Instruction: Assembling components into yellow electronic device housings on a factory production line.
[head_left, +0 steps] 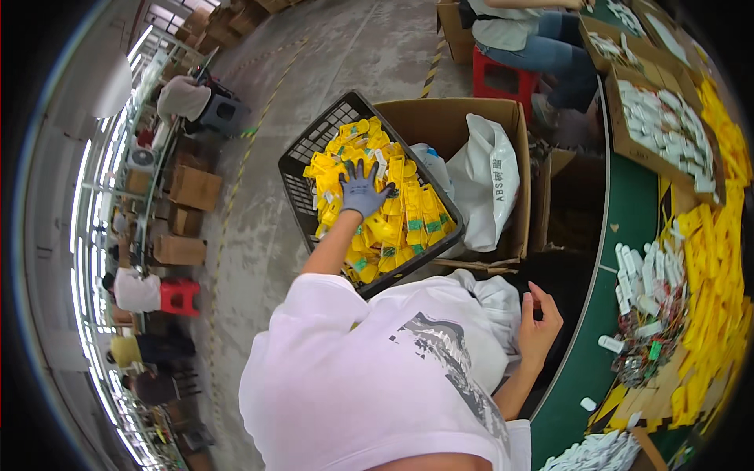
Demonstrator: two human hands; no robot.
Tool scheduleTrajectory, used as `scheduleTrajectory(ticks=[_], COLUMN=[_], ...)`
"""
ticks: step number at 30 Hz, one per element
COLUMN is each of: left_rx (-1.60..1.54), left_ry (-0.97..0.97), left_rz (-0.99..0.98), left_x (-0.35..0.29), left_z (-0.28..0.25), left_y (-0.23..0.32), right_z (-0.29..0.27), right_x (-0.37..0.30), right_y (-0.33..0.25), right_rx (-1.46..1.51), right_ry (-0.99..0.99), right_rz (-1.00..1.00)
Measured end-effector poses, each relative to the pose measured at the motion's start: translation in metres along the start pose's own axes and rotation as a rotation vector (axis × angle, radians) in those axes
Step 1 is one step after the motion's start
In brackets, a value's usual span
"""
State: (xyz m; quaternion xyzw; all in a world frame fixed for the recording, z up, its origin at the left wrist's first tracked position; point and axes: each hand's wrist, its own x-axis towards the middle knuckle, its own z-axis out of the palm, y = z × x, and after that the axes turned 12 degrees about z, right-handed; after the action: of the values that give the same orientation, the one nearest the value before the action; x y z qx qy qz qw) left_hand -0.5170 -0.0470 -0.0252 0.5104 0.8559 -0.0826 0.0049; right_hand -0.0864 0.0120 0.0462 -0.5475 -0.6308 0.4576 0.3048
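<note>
Many yellow tags, apparently, in crate

My left hand wears a grey knit glove, matt, with a slightly rubbery-looking coat. Under it are yellow plastic parts, smooth with a soft sheen, some with green paper-like labels. They fill a black plastic crate with lattice walls, dull finish. My right hand is bare. My shirt is pale cotton cloth, matt, with a grey print. The cardboard box beside the crate is brown, rough and fibrous; the white bag in it is thin, crinkled, glossy plastic. The green bench top looks smooth and matt. The floor is grey concrete, worn and dull.
</note>
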Motion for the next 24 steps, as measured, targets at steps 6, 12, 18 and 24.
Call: scheduleTrajectory(ticks=[6,12,18,24], left_rx=[-0.385,-0.416,-0.152,-0.371], left_ry=[-0.007,-0.191,-0.131,-0.041], left_rz=[-0.101,-0.124,-0.229,0.263], left_x=[0.064,0.105,0.09,0.025], left_z=[0.047,0.023,0.005,0.011], left_y=[-0.092,-0.15,-0.151,-0.061], right_z=[-0.003,0.005,0.011,0.014], right_x=[0.02,0.018,0.012,0.024], right_y=[0.01,0.011,0.017,0.008], right_rx=[-0.213,-0.232,-0.282,-0.28], right_ry=[-0.098,-0.142,-0.177,-0.218], right_rz=[0.168,0.234,0.221,0.289])
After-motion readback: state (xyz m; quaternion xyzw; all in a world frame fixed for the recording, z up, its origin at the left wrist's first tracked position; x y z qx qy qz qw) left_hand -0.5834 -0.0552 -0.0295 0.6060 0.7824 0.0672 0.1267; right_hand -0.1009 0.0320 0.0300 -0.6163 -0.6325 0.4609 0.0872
